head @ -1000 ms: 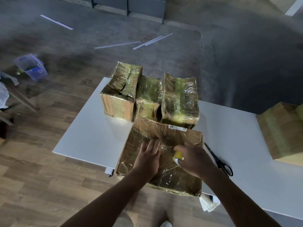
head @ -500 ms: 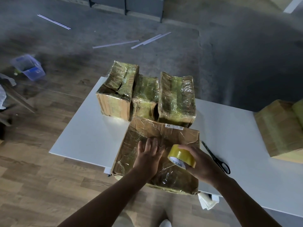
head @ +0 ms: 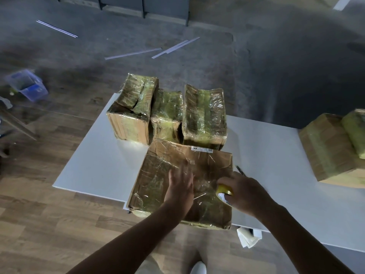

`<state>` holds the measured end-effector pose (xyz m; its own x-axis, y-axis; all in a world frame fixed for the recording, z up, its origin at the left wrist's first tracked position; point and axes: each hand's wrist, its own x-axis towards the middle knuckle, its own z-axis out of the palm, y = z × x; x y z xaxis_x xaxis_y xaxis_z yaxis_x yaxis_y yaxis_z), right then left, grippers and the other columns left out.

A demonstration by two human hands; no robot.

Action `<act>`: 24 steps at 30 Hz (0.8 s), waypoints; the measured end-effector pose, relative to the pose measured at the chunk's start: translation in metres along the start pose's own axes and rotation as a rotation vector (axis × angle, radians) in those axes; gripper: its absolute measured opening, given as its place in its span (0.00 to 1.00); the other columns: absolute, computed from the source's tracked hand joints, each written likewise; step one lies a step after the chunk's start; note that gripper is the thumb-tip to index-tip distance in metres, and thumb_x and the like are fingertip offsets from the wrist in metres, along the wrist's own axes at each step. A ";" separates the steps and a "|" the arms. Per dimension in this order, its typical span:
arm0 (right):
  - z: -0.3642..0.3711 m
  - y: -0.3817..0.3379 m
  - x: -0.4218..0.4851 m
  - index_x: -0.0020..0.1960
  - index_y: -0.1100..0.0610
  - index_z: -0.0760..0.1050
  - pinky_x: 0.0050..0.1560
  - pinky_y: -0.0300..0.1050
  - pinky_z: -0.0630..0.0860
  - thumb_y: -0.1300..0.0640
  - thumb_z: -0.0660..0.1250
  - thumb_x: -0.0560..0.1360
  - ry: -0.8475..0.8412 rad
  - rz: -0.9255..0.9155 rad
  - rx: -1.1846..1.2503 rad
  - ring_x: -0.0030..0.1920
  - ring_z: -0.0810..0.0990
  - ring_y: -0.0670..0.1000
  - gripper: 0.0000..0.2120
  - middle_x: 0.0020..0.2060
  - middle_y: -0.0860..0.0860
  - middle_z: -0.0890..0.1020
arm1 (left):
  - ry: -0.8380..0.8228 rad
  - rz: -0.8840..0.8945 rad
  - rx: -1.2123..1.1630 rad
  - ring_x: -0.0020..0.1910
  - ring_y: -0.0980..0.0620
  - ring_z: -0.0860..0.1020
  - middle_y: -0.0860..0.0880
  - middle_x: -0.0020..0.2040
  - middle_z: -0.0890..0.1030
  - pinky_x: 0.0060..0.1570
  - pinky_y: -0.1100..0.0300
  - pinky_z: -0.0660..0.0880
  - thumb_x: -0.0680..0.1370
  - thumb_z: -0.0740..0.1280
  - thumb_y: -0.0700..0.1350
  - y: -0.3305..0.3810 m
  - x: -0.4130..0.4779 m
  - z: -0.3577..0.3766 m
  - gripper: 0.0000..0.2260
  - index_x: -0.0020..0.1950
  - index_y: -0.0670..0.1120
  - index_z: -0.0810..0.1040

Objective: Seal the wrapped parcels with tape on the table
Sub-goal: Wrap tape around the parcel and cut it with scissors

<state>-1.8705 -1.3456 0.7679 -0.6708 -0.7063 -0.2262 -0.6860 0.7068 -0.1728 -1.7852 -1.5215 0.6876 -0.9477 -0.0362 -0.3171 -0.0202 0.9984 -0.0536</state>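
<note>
White table (head: 94, 167) over a wood-and-grey floor carries the work. The left hand (head: 180, 189) lies on the big flat parcel (head: 156, 186), its fingers (head: 183, 173) straight and pressed to the shiny film, pointing away from the person. Just beside it, the right hand (head: 244, 194) curls its fingers round a yellow tape roll (head: 224, 191) held down against the same parcel; the hand hides most of the roll.

This parcel lies broad face up, near end hanging over the table's front edge, far end touching three wrapped parcels: left (head: 132, 113), middle (head: 167, 115), right (head: 204, 115). These stand side by side, long axes running away from the person. A dark scissors tip (head: 240, 170) shows past the right hand. More wrapped boxes (head: 331, 149) sit well apart at the right. On the floor lie pale strips (head: 132, 54) and a blue bin (head: 27, 86).
</note>
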 end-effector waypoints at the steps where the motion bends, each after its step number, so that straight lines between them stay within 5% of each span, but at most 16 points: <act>1: 0.001 0.000 0.001 0.64 0.43 0.72 0.46 0.34 0.67 0.47 0.67 0.74 -0.009 0.002 -0.010 0.53 0.79 0.51 0.19 0.57 0.48 0.76 | 0.016 0.055 -0.011 0.76 0.34 0.42 0.35 0.77 0.40 0.72 0.37 0.48 0.83 0.51 0.46 0.005 0.000 0.001 0.27 0.78 0.38 0.44; 6: 0.006 0.002 0.005 0.66 0.45 0.72 0.48 0.33 0.67 0.48 0.68 0.74 0.003 -0.009 0.027 0.55 0.78 0.50 0.21 0.60 0.47 0.76 | -0.048 0.066 -0.154 0.78 0.42 0.42 0.41 0.79 0.40 0.75 0.45 0.47 0.82 0.52 0.40 0.012 -0.003 0.004 0.28 0.78 0.41 0.40; 9: 0.007 0.017 -0.007 0.69 0.42 0.67 0.48 0.35 0.70 0.48 0.70 0.73 0.007 0.009 0.187 0.55 0.75 0.46 0.26 0.57 0.41 0.73 | -0.072 0.082 -0.159 0.77 0.40 0.41 0.40 0.78 0.39 0.75 0.41 0.48 0.82 0.52 0.40 0.014 -0.003 0.001 0.29 0.79 0.47 0.40; 15: 0.027 0.032 -0.031 0.68 0.42 0.67 0.45 0.36 0.72 0.52 0.69 0.72 0.151 0.020 0.385 0.52 0.78 0.50 0.27 0.57 0.49 0.78 | -0.079 0.069 -0.096 0.77 0.36 0.43 0.36 0.78 0.40 0.73 0.38 0.51 0.83 0.53 0.45 0.020 -0.001 0.002 0.29 0.79 0.50 0.40; 18: 0.024 0.028 -0.032 0.64 0.39 0.65 0.40 0.44 0.75 0.42 0.63 0.71 0.165 -0.016 0.274 0.44 0.79 0.51 0.22 0.48 0.48 0.77 | -0.081 0.074 -0.085 0.77 0.36 0.43 0.35 0.77 0.40 0.73 0.39 0.51 0.83 0.52 0.45 0.019 -0.002 0.001 0.28 0.79 0.50 0.40; 20: 0.023 0.038 -0.037 0.64 0.39 0.67 0.39 0.42 0.73 0.45 0.69 0.72 0.122 -0.042 0.142 0.43 0.79 0.52 0.22 0.46 0.47 0.76 | -0.083 0.077 -0.078 0.77 0.36 0.43 0.35 0.77 0.39 0.73 0.39 0.50 0.84 0.51 0.45 0.019 -0.003 0.001 0.28 0.79 0.49 0.40; 24: 0.023 0.061 -0.058 0.67 0.40 0.71 0.48 0.36 0.70 0.42 0.65 0.74 -0.017 0.081 -0.006 0.52 0.79 0.51 0.21 0.54 0.49 0.78 | -0.117 0.077 -0.039 0.76 0.35 0.41 0.34 0.77 0.37 0.73 0.37 0.49 0.84 0.50 0.46 0.021 -0.003 -0.004 0.27 0.79 0.48 0.38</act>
<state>-1.8669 -1.2608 0.7484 -0.7191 -0.6463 -0.2553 -0.6316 0.7611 -0.1478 -1.7838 -1.5001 0.6909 -0.9032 0.0380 -0.4275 0.0367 0.9993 0.0112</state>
